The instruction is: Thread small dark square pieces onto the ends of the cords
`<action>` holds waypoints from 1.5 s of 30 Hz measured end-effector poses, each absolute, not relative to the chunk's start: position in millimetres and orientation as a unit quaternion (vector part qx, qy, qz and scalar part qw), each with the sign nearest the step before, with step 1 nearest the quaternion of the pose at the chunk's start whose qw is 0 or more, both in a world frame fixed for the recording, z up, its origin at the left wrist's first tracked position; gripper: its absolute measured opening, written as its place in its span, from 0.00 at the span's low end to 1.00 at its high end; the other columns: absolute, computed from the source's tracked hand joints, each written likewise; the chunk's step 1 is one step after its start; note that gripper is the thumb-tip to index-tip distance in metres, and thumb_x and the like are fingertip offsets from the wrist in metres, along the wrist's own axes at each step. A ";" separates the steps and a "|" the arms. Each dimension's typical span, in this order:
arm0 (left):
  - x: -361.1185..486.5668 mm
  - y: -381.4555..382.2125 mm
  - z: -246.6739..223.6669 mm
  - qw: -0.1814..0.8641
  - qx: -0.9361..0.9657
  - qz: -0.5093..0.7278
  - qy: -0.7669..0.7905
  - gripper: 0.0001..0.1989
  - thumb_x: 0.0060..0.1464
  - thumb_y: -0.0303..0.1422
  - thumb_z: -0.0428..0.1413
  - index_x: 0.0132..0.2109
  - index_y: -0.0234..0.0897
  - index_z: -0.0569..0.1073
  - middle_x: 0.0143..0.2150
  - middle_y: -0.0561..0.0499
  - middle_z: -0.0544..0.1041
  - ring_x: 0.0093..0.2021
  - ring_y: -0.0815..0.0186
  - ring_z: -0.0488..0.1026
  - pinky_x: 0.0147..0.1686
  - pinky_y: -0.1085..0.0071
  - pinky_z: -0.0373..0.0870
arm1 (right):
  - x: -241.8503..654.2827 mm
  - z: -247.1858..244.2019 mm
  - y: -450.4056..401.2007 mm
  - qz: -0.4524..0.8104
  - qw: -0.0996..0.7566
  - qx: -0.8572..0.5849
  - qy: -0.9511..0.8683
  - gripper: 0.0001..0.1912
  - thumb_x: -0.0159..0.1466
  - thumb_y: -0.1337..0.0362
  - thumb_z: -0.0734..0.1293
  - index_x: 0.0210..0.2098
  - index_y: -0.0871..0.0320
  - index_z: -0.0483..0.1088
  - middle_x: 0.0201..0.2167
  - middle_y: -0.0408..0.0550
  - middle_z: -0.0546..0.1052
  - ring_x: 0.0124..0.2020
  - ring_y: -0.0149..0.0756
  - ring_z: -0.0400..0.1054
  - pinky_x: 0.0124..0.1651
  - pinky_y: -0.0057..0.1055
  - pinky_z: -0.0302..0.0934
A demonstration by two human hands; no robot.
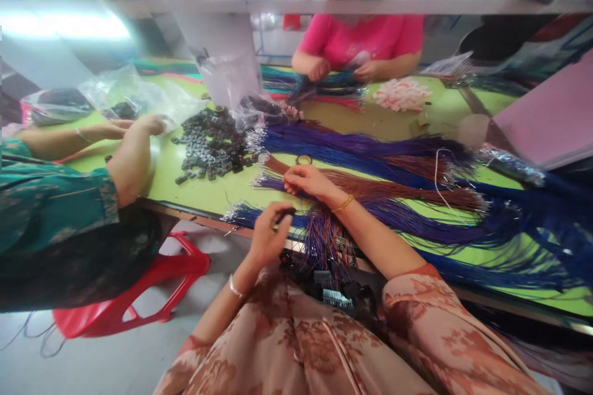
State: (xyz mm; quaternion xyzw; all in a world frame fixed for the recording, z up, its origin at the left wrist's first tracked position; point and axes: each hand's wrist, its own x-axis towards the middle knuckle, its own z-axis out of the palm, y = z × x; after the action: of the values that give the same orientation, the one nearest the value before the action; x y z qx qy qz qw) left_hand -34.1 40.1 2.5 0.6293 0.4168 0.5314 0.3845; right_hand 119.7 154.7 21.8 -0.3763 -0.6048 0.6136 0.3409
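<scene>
My left hand (269,233) is closed around a small black connector (283,216) in front of the table edge. My right hand (311,182) reaches over the brown wires (370,188), its thumb and fingers pinched near their silvery terminal ends. Whether it holds a wire is too small to make out. Purple wires (407,216) and blue wires (301,149) lie in long bundles around it. Below my hands, wires (319,241) hang over the edge toward several black connectors (354,290) at my lap.
Loose black connectors (213,142) are heaped on the green table (162,179). A roll of tape (304,160) lies behind my right hand. One co-worker's hands (148,125) are at the left; another co-worker in pink (361,40) sits opposite. A red stool (176,265) stands at lower left.
</scene>
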 end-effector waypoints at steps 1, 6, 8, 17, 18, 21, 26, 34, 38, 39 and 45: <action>-27.2 29.6 6.0 0.344 0.691 0.501 0.392 0.09 0.58 0.29 0.52 0.46 0.38 0.72 0.42 0.47 0.75 0.43 0.66 0.72 0.45 0.66 0.70 | 116.8 23.1 152.3 0.610 0.332 -0.366 -0.620 0.12 0.59 0.57 0.67 0.32 0.61 0.70 0.25 0.44 0.75 0.24 0.26 0.68 0.29 0.25 0.64; 14.1 -7.2 1.0 0.223 0.871 0.368 0.235 0.14 0.61 0.30 0.49 0.52 0.33 0.69 0.46 0.41 0.76 0.47 0.63 0.72 0.47 0.66 0.71 | 97.0 21.0 136.5 0.491 0.262 -0.342 -0.757 0.07 0.59 0.64 0.65 0.32 0.62 0.71 0.26 0.43 0.75 0.25 0.26 0.65 0.32 0.25 0.59; 29.0 -14.9 -10.8 0.203 0.913 0.302 0.185 0.19 0.62 0.38 0.50 0.54 0.29 0.68 0.45 0.39 0.77 0.45 0.61 0.73 0.46 0.65 0.71 | 89.9 15.4 128.8 0.405 0.223 -0.352 -0.813 0.06 0.60 0.65 0.65 0.32 0.62 0.72 0.28 0.44 0.75 0.27 0.27 0.65 0.33 0.25 0.57; 24.8 -14.5 -17.4 0.096 0.905 0.383 0.157 0.29 0.58 0.51 0.49 0.54 0.32 0.70 0.50 0.39 0.76 0.51 0.57 0.72 0.47 0.62 0.71 | 84.2 -5.1 111.5 0.184 0.112 -0.375 -0.902 0.17 0.61 0.52 0.67 0.41 0.58 0.71 0.40 0.50 0.74 0.40 0.38 0.66 0.38 0.30 0.54; 14.8 -7.9 -11.2 0.087 0.889 0.413 0.176 0.27 0.58 0.50 0.49 0.54 0.33 0.70 0.49 0.40 0.76 0.50 0.58 0.73 0.47 0.62 0.71 | 84.4 -5.3 111.4 0.187 0.105 -0.373 -0.903 0.16 0.61 0.53 0.67 0.41 0.58 0.71 0.40 0.50 0.74 0.40 0.37 0.66 0.39 0.30 0.55; -31.5 27.6 4.8 0.045 0.816 0.484 0.312 0.16 0.60 0.38 0.50 0.51 0.37 0.72 0.47 0.42 0.77 0.50 0.60 0.72 0.49 0.62 0.70 | 84.4 -5.5 111.3 0.191 0.090 -0.372 -0.904 0.13 0.63 0.56 0.66 0.41 0.59 0.72 0.40 0.51 0.74 0.41 0.37 0.66 0.40 0.30 0.55; -141.2 117.6 1.3 -0.025 0.659 0.409 0.630 0.15 0.60 0.30 0.46 0.48 0.34 0.75 0.48 0.40 0.75 0.51 0.57 0.70 0.53 0.57 0.65 | 83.8 -4.6 110.5 0.190 0.101 -0.381 -0.899 0.11 0.63 0.58 0.64 0.41 0.57 0.71 0.39 0.48 0.75 0.40 0.37 0.67 0.38 0.29 0.54; -209.6 162.7 -32.2 -0.023 0.711 0.220 0.668 0.17 0.53 0.23 0.45 0.43 0.33 0.77 0.49 0.38 0.74 0.51 0.52 0.67 0.54 0.56 0.61 | 84.9 -2.8 111.5 0.204 0.105 -0.379 -0.897 0.08 0.64 0.63 0.62 0.36 0.57 0.72 0.37 0.47 0.75 0.37 0.34 0.67 0.36 0.28 0.51; -210.2 152.9 -35.2 -0.021 0.674 0.280 0.683 0.12 0.54 0.27 0.48 0.38 0.35 0.76 0.45 0.39 0.74 0.48 0.52 0.68 0.51 0.56 0.62 | 84.8 -5.7 112.5 0.206 0.109 -0.381 -0.895 0.07 0.63 0.66 0.61 0.34 0.58 0.71 0.35 0.47 0.75 0.36 0.33 0.66 0.36 0.28 0.51; -210.9 151.0 -35.6 -0.018 0.667 0.299 0.683 0.11 0.54 0.28 0.49 0.38 0.35 0.76 0.45 0.39 0.74 0.48 0.52 0.68 0.51 0.56 0.62 | 84.6 -6.3 112.8 0.210 0.112 -0.384 -0.892 0.07 0.63 0.67 0.61 0.34 0.58 0.71 0.35 0.48 0.75 0.35 0.33 0.66 0.36 0.28 0.51; -216.3 141.4 -38.5 0.019 0.635 0.344 0.691 0.08 0.51 0.30 0.54 0.39 0.37 0.74 0.42 0.41 0.73 0.47 0.51 0.67 0.52 0.56 0.61 | 84.3 -8.3 113.9 0.230 0.135 -0.446 -0.854 0.08 0.65 0.65 0.58 0.37 0.58 0.69 0.32 0.47 0.76 0.31 0.33 0.66 0.33 0.28 0.49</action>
State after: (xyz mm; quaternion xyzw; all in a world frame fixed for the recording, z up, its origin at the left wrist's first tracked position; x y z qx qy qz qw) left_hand -216.3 141.4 -38.5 0.6355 0.6912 0.3435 0.0193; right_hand 84.3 113.9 -8.3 -0.4463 -0.8543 0.2301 0.1346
